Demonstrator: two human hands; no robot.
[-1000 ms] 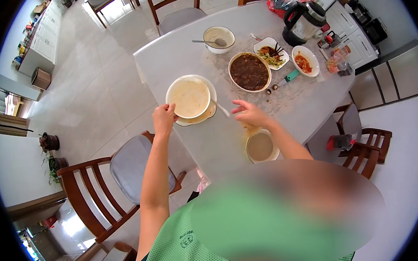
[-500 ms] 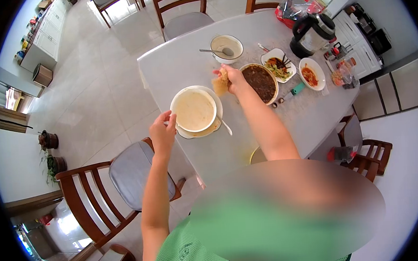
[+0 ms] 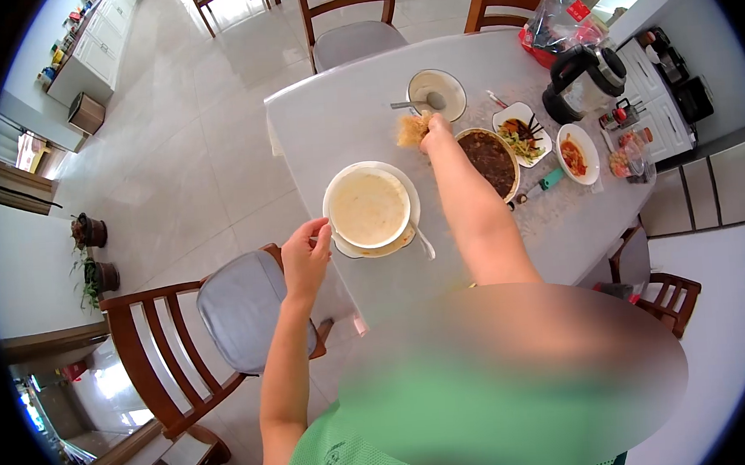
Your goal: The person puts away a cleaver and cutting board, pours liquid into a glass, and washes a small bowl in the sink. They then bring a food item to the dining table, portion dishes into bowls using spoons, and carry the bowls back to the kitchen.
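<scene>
At the left of the table a white bowl (image 3: 369,207) with pale residue inside sits on other dishware, whose pale rim (image 3: 412,179) shows around it. My left hand (image 3: 307,253) pinches the bowl's left rim with thumb and fingers. A spoon handle (image 3: 424,242) sticks out at the lower right of the stack. My right hand (image 3: 436,132) is closed around a tan, rough-textured piece (image 3: 414,129), held just in front of another white bowl (image 3: 448,81) with a metal spoon (image 3: 434,101) in it. My right forearm partly covers a bowl of dark food (image 3: 492,164).
Right of the dark food are a square dish (image 3: 524,134) with chopsticks, an oval dish of red food (image 3: 577,155) and a green-handled tool (image 3: 550,179). A glass kettle (image 3: 583,83) and a plastic bag (image 3: 563,23) stand farther back. A chair (image 3: 245,313) is close on my left.
My right hand has moved away from me with the tan piece, closer to the bowl with the spoon. The view has shifted slightly. My left hand stays at the bowl's rim.
</scene>
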